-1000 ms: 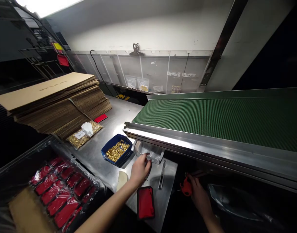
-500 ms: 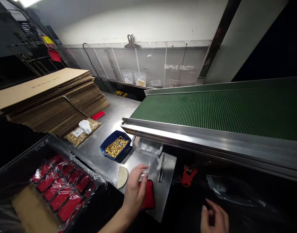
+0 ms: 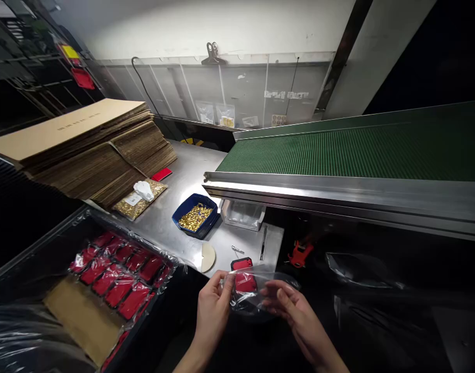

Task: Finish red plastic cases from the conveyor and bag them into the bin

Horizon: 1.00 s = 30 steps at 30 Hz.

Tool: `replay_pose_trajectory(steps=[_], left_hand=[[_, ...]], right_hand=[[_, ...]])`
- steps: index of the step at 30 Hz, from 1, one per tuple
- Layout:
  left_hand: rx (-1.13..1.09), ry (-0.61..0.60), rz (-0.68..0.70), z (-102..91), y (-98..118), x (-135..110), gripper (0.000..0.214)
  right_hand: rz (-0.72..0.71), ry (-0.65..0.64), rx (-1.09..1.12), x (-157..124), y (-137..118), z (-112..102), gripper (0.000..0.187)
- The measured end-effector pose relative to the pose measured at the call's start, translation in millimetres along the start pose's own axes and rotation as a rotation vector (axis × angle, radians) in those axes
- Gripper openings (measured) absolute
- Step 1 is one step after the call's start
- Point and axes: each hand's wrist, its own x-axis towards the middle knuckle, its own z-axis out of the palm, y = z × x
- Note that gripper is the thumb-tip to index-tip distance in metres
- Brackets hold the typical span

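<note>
Over the worktop's near edge, toward its right corner: a clear plastic bag (image 3: 248, 303), its film rumpled and see-through, hangs between the two hands
Left hand (image 3: 217, 295): thumb and fingers pinch the bag's left edge
Right hand (image 3: 286, 300): at the bag's right side, fingers bent and a little apart, overlapping the film; I cannot tell whether they grip it
Red case (image 3: 242, 264): black-rimmed, on the worktop (image 3: 227, 241) by the near right corner, its upper part bare to view, the rest seen through the film
Small metal tool (image 3: 238, 249): lying just beyond the red case, farther from the near edge
Slim cutter (image 3: 263, 242): along the worktop's right edge, pointing toward the conveyor
Cream disc (image 3: 208, 257): flat at the near edge, left of the red case
Blue bin (image 3: 209, 226): farther in from the near edge, holding small gold-coloured pieces (image 3: 195, 217)
Clear tray (image 3: 243, 223): right of the blue bin, partly under the side rail of the green conveyor (image 3: 299, 155)
Orange-red tool (image 3: 300, 254): past the worktop's right edge, in shadow
Dark crate (image 3: 39, 248): off the worktop's left side, with film-wrapped red cases (image 3: 120, 292) in rows
Cardboard stack (image 3: 76, 124): at the worktop's far left, a bag of gold-coloured pieces (image 3: 133, 209) against its foot
</note>
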Motion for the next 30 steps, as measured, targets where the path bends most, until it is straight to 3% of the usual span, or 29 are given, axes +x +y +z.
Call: replay_pose_trajectory(steps=[2,5,7,10,12,17,21,24,27,30], left_hand=[[0.030,-0.061,0.022,-3.4,-0.6,-2.8,0.040],[0.047,-0.241,0.031,-5.6,-2.6,-3.6,0.036],[0.054,-0.357,0.030,-6.0,-3.9,-2.5,0.035],[0.066,-0.442,0.015,-6.4,-5.4,0.2,0.034],[0.066,-0.455,-0.006,-6.4,-6.7,2.0,0.036],[-0.009,-0.467,-0.037,1.3,-11.7,2.5,0.044],[-0.144,-0.505,-0.116,16.7,-18.4,-2.6,0.049],[-0.246,-0.522,-0.198,24.1,-23.5,-5.9,0.048],[-0.329,-0.543,-0.295,24.2,-24.2,-6.9,0.045],[-0.448,-0.495,-0.385,24.2,-20.8,-8.1,0.043]], right_hand=[[0.012,-0.014,0.039,-10.2,2.6,-14.8,0.064],[0.098,-0.281,0.183,-22.8,2.1,-33.9,0.093],[0.135,-0.323,0.136,-28.5,1.6,-39.4,0.087],[0.131,-0.219,-0.088,-33.5,3.2,-38.4,0.049],[0.139,-0.152,-0.166,-36.4,5.2,-36.7,0.039],[0.139,-0.009,-0.183,-45.6,17.3,-36.1,0.040],[0.095,0.010,-0.099,-50.6,28.9,-31.2,0.052],[0.047,0.046,-0.062,-49.7,26.0,-33.1,0.044],[0.040,0.264,0.164,-42.7,19.6,-48.8,0.032],[0.027,0.460,0.333,-35.7,26.8,-64.7,0.035]])
